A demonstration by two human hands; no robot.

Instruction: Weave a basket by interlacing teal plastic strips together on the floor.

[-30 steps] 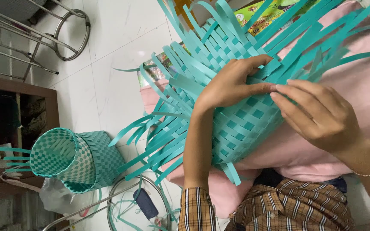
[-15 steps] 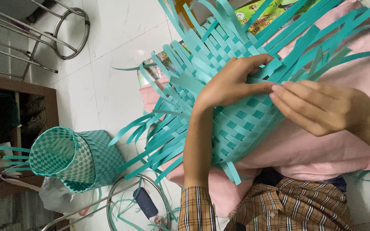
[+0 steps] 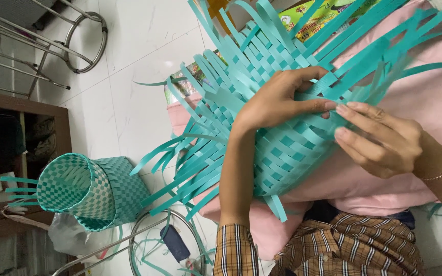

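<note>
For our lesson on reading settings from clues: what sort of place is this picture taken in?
Probably a home used as a craft workspace. The white tiled floor, a dark wooden cabinet and a metal stool frame suggest a room indoors; a finished teal woven plastic-strip basket lies on the floor.
</note>
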